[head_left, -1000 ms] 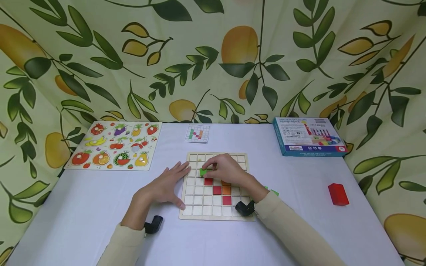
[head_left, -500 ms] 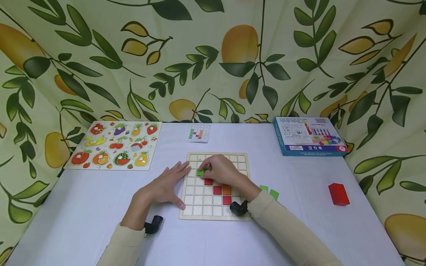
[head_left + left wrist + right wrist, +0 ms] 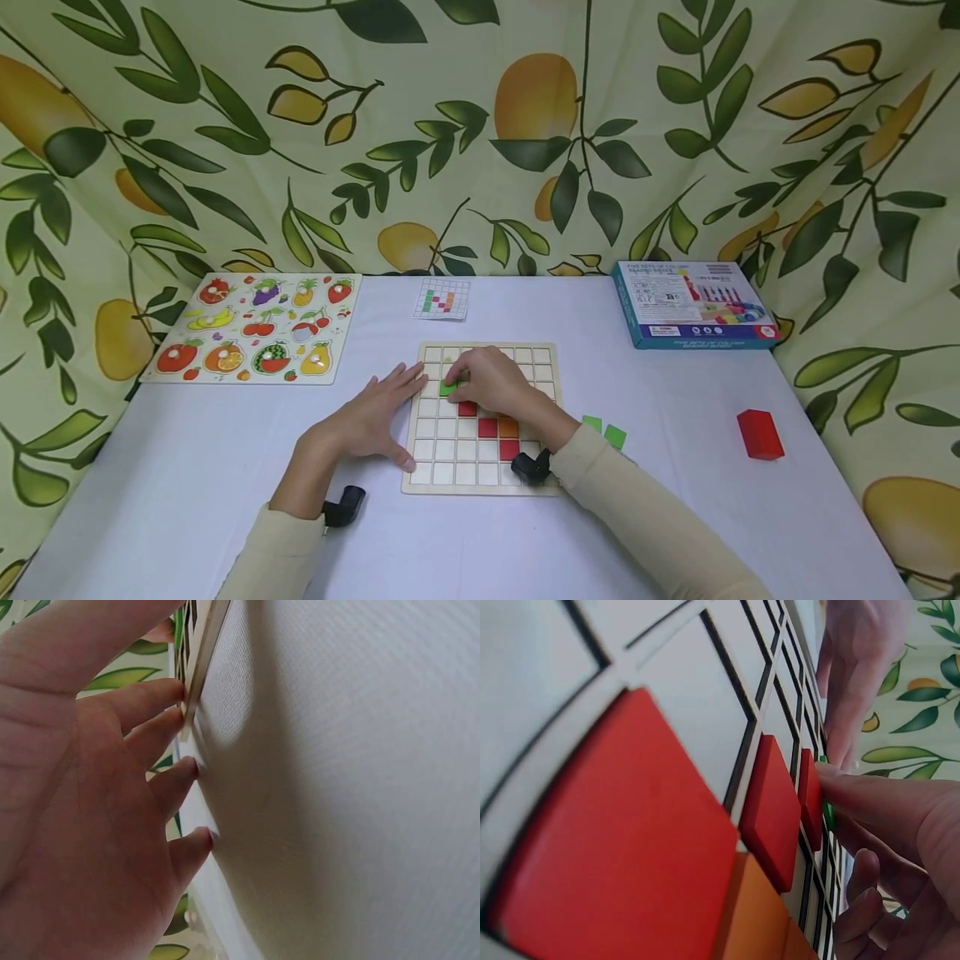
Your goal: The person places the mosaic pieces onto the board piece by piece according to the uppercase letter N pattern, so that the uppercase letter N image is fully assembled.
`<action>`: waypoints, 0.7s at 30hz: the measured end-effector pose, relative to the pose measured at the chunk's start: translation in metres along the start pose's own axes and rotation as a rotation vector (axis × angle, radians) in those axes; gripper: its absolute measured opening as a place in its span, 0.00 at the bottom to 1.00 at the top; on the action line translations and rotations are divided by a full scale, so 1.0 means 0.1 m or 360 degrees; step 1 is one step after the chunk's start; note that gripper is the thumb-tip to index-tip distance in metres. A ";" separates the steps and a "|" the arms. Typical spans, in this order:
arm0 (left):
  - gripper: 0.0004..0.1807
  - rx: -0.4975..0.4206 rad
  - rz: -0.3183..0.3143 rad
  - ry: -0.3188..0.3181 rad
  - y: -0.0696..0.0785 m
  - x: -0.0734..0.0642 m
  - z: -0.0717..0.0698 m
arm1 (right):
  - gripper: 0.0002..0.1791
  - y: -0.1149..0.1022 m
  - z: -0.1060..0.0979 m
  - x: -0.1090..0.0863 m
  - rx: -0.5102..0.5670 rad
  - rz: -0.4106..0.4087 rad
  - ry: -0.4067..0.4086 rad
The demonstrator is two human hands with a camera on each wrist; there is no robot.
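Observation:
A wooden grid board [image 3: 480, 490] with white cells lies in the middle of the table in the head view. My right hand [image 3: 497, 385] reaches over it and pinches a green square tile [image 3: 447, 388] between thumb and fingers, at a cell in the upper left. Just below and right of that cell, a red tile [image 3: 467, 409] begins a diagonal of red tiles, with an orange tile [image 3: 508, 428] beside it. My left hand [image 3: 367, 421] spreads its fingers along the board's left edge, fingertips and thumb at the rim. The right hand hides some cells.
Loose green tiles [image 3: 615, 437] lie right of the board, near the right sleeve. Behind the board is a small pattern card [image 3: 441, 310]. A fruit puzzle board [image 3: 247, 325] stands at the back left, a blue-edged box [image 3: 693, 308] at the back right, and a red block [image 3: 761, 434] farther right.
My right hand has moved slightly left with the green tile and lowered it flat to a cell. The loose green tiles have come out from behind the sleeve. My left hand stays put.

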State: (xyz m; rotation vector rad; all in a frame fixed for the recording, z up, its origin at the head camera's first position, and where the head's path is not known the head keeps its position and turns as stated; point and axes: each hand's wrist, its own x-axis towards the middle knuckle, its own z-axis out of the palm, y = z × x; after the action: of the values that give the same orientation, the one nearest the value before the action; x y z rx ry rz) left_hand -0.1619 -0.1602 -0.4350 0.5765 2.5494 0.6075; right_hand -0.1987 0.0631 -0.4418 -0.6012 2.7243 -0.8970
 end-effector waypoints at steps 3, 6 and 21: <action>0.68 0.0010 -0.0007 0.0000 0.00 0.00 0.00 | 0.08 -0.01 0.00 0.00 0.0005 0.0010 0.0004; 0.68 0.0014 -0.0004 0.0000 -0.01 0.00 0.01 | 0.08 -0.01 0.01 0.00 0.0009 0.0015 0.0006; 0.69 0.0027 0.0003 0.0007 0.00 0.01 0.00 | 0.07 -0.02 -0.01 -0.01 -0.0002 -0.0022 -0.0011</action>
State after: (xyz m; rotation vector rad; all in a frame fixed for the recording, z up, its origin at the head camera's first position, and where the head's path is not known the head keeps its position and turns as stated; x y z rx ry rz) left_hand -0.1624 -0.1599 -0.4352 0.5839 2.5607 0.5894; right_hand -0.1976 0.0626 -0.4399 -0.6231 2.7178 -0.8950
